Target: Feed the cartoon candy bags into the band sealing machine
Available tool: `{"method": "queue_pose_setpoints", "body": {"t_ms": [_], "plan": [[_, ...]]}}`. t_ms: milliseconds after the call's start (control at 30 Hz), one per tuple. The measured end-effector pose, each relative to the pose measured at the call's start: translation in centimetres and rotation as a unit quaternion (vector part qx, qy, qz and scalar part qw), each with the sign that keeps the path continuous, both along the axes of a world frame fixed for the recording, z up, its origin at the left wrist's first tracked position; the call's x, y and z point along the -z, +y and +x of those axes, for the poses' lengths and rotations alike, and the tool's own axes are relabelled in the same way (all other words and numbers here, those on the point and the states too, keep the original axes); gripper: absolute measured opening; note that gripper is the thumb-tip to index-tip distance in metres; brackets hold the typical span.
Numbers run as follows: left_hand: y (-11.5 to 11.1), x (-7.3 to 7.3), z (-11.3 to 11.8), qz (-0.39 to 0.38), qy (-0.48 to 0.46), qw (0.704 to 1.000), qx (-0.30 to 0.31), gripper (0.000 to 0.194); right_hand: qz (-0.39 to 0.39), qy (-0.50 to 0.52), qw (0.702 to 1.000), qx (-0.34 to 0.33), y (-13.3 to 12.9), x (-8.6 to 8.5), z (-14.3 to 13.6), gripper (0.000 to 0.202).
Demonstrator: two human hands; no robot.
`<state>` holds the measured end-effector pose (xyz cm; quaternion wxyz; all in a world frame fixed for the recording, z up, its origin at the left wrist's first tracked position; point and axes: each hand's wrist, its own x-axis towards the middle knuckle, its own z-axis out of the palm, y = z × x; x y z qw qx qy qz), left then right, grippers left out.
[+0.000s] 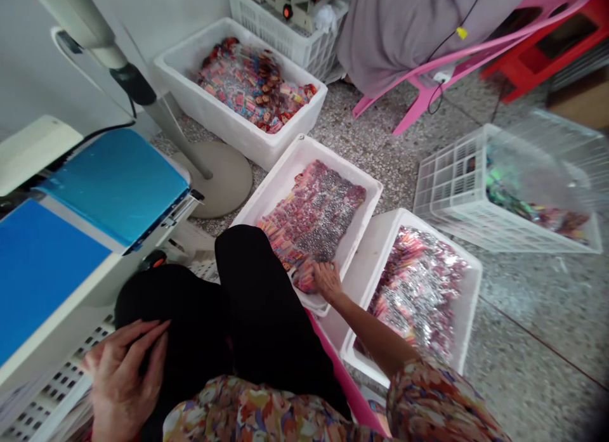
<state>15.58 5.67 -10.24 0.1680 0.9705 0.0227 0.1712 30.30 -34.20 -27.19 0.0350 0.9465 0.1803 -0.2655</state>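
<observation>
My right hand (328,281) reaches into the near corner of a white foam box (366,183), its fingers curled onto small shiny printed packets (304,276). Rows of these pink and silver packets (323,207) lie flat across the box; their contents cannot be made out. By my left knee, my left hand (124,375) hovers with loosely bent fingers apart, and no object shows in it. Beside my right forearm stands a second white foam box (476,283), heaped with similar glossy packets (413,290).
Further back is a foam box (190,93) of colourful packets. A machine with a blue belt (114,182) borders my left side, near a round stand base (223,179). A white crate (447,182) sits right; a pink chair (413,103) stands behind.
</observation>
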Motion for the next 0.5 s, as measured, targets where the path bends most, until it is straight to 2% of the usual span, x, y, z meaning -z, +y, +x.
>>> {"method": "queue_pose_setpoints", "body": {"t_ms": [133, 500], "plan": [[0.0, 0.0, -0.1, 0.001, -0.001, 1.000, -0.004, 0.016, 0.004, 0.020, 1.000, -0.019, -0.1, 0.0, 0.3, 0.030], [-0.3, -0.1, -0.1, 0.006, 0.003, 1.000, -0.015, 0.013, 0.001, 0.079, 0.997, -0.022, 0.7, 0.9, -0.1, 0.053]]}}
